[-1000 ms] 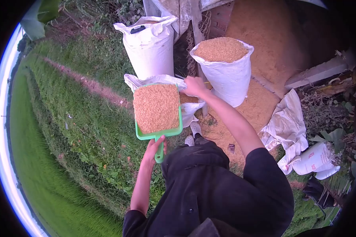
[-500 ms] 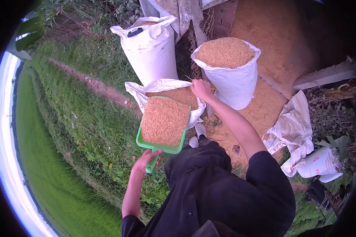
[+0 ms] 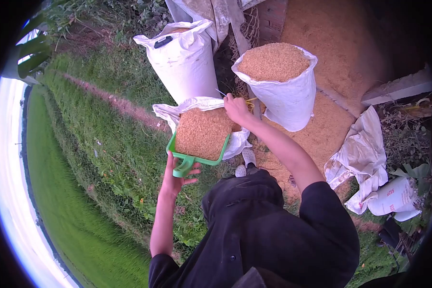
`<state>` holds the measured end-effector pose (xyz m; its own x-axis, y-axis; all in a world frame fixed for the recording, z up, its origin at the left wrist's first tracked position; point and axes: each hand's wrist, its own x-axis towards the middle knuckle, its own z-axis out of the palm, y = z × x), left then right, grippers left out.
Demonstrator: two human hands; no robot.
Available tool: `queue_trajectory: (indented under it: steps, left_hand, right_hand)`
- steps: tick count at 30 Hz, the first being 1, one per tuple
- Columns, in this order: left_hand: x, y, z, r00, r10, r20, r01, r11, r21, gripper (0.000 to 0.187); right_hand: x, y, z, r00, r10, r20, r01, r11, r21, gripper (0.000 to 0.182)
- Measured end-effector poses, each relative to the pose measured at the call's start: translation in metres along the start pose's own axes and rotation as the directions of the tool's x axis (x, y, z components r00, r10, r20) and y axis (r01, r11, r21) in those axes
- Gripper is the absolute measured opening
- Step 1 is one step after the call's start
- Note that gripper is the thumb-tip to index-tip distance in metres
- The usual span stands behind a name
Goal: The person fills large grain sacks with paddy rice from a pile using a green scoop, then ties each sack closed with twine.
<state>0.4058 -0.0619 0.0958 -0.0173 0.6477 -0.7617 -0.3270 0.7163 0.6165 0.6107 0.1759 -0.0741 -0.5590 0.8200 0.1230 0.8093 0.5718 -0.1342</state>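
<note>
My left hand (image 3: 173,178) supports a green dustpan (image 3: 216,161) by its handle, thumb along the pan's edge and fingers beneath. The pan is heaped with tan husks (image 3: 202,134) and tilts over the mouth of a white woven sack (image 3: 164,111). At that sack's rim my right hand (image 3: 236,108) is closed, fingers gripping the edge. A thin pale strand (image 3: 221,92) sticks out beside its fingers, and yellow ties (image 3: 250,102) show just behind. The heaped pan hides most of the sack's opening.
Beyond stands a full white sack (image 3: 182,67) with a dark object (image 3: 163,42) on top. Another sack (image 3: 289,98), heaped with husks, stands right. Spilled husks (image 3: 321,120) cover the ground there, near a crumpled sack (image 3: 357,153). Grass (image 3: 115,144) lies left.
The dustpan has moved forward over the sack and its handle end has risen. My left fingers have spread under the handle. My right hand has shifted slightly left along the rim.
</note>
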Motion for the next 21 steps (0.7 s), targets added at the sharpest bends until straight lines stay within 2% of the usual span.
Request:
queue_trajectory:
  steps: [1,2,4,5,7,8,9,10,11,12,13,15,16,17,19,20,21]
  left_hand:
    - [-0.001,-0.002,0.004,0.998,0.058,-0.020,-0.059,0.997,-0.040,0.085]
    - [-0.003,-0.005,0.009,0.998,0.059,-0.022,-0.060,0.997,-0.042,0.085]
    - [-0.004,-0.010,0.020,0.986,0.161,-0.035,-0.164,0.982,-0.095,0.087]
    - [-0.004,-0.015,0.027,0.985,0.169,-0.042,-0.172,0.980,-0.098,0.087]
    - [-0.005,-0.026,0.041,0.934,0.328,-0.142,-0.333,0.943,-0.015,0.091]
    - [0.002,-0.039,0.036,0.906,0.419,-0.057,-0.423,0.895,-0.139,0.083]
    - [0.015,-0.052,0.032,0.902,0.425,-0.067,-0.431,0.891,-0.146,0.083]
    - [0.027,-0.063,0.032,0.811,0.577,-0.093,-0.563,0.815,0.138,0.080]
    - [0.035,-0.076,0.031,0.702,0.709,-0.072,-0.626,0.662,0.413,0.080]
    - [0.029,-0.068,0.043,0.727,0.659,-0.192,-0.582,0.740,0.336,0.071]
    - [0.034,-0.070,0.042,0.724,0.659,-0.205,-0.583,0.743,0.330,0.071]
    - [0.045,-0.074,0.037,0.563,0.721,-0.404,-0.313,0.639,0.703,0.056]
    - [0.034,-0.058,0.051,0.428,0.835,-0.346,-0.145,0.441,0.886,0.043]
    - [0.040,-0.053,0.050,0.430,0.832,-0.350,-0.143,0.446,0.883,0.043]
    - [0.055,-0.039,0.046,0.110,0.993,-0.052,-0.329,0.085,0.940,0.044]
    - [0.060,-0.031,0.045,0.166,0.986,-0.013,-0.423,0.083,0.902,0.041]
    - [0.072,-0.027,0.043,0.171,0.985,-0.015,-0.425,0.087,0.901,0.041]
  right_hand:
    - [0.005,-0.001,0.006,0.997,-0.066,0.027,0.068,0.992,-0.106,0.019]
    - [0.008,-0.001,0.012,0.997,-0.068,0.026,0.071,0.992,-0.105,0.019]
    - [0.020,-0.002,0.014,0.986,-0.169,0.003,0.167,0.969,-0.180,0.020]
    - [0.026,-0.002,0.016,0.984,-0.178,-0.002,0.175,0.968,-0.181,0.020]
    - [0.034,-0.001,0.017,0.971,-0.241,0.011,0.239,0.956,-0.170,0.016]
    - [0.037,0.000,0.016,0.967,-0.254,0.009,0.252,0.952,-0.171,0.016]
    - [0.040,0.001,0.013,0.980,-0.198,-0.003,0.197,0.975,-0.104,0.015]
    - [0.043,0.002,0.011,0.990,-0.143,-0.008,0.143,0.989,-0.036,0.016]
    - [0.047,0.003,0.009,0.987,-0.158,-0.005,0.158,0.987,-0.036,0.016]
    - [0.051,0.004,0.009,0.993,-0.115,0.031,0.115,0.993,0.004,0.017]
    - [0.055,0.005,0.009,0.995,-0.072,0.068,0.069,0.997,0.042,0.019]
    - [0.059,0.001,0.013,0.996,-0.088,0.033,0.087,0.995,0.041,0.019]
    - [0.061,-0.001,0.018,0.989,-0.144,-0.033,0.145,0.989,0.027,0.018]
    - [0.064,-0.002,0.023,0.976,-0.198,-0.095,0.200,0.980,0.009,0.017]
    - [0.074,-0.003,0.025,0.966,-0.241,-0.094,0.248,0.966,0.069,0.017]
    - [0.079,-0.004,0.026,0.955,-0.280,-0.099,0.292,0.948,0.130,0.016]
    - [0.083,-0.005,0.024,0.955,-0.280,-0.094,0.291,0.948,0.130,0.016]
